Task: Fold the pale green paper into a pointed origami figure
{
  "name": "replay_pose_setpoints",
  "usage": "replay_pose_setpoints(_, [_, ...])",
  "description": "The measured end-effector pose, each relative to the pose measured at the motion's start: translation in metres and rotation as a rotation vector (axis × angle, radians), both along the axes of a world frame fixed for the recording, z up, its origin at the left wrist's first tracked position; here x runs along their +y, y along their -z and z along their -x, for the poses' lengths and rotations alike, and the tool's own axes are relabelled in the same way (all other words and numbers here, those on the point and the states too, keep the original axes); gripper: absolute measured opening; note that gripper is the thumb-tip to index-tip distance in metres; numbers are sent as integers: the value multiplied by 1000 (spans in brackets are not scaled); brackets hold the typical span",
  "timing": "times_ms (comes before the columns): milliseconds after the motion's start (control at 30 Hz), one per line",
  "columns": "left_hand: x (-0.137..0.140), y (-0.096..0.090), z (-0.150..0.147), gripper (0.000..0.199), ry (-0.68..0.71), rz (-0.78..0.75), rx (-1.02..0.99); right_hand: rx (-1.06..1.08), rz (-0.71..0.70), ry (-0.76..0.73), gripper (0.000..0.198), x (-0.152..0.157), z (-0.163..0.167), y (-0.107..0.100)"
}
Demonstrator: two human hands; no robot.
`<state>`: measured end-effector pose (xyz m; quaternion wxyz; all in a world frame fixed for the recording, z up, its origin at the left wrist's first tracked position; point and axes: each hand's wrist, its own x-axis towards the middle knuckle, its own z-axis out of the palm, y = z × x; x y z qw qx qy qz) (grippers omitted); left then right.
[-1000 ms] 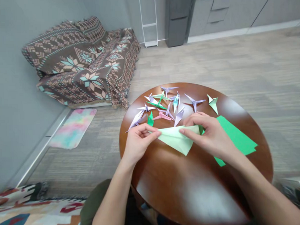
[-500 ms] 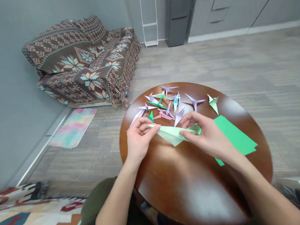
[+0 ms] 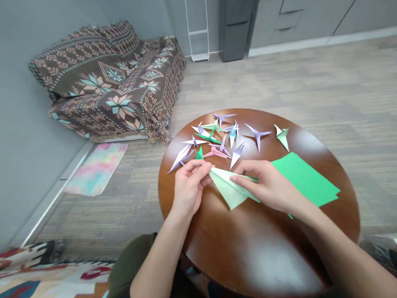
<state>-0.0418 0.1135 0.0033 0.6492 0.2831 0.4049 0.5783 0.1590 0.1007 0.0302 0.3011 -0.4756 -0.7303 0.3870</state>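
Note:
A pale green sheet of origami paper (image 3: 230, 190), partly folded, is held between my two hands over the table. My left hand (image 3: 189, 184) pinches its pointed left end between thumb and fingers. On the right, my right hand (image 3: 268, 181) grips the folded upper edge, thumb on the near side; its other fingers are partly hidden behind the paper. Just beyond, several folded paper cranes in purple, green and pink lie in a cluster, among them a pink crane (image 3: 215, 152) and a lilac crane (image 3: 237, 154).
Bright green paper sheets (image 3: 308, 180) lie by my right forearm on the round wooden table (image 3: 228, 252). Farther back are a purple crane (image 3: 258, 136) and a light green crane (image 3: 282, 136). A blanket-covered sofa (image 3: 118, 91) stands at the far left.
The pale green paper has tilted, so more of its face shows and its lower corner hangs nearer to me. My left hand has shifted slightly right and closed more tightly at the tip.

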Motion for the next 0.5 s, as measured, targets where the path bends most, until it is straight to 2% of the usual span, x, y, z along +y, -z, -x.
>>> replay_pose_setpoints(133, [1,-1,1,27,-27,5,-5,-2,10,0,25,0,1,0])
replay_pose_setpoints(333, [-3,1,1,29,203,9,42,-11,18,2,27,0,1,1])
replay_pose_setpoints(500, [-3,2,0,23,194,21,19,-12,25,1,24,0,2,1])
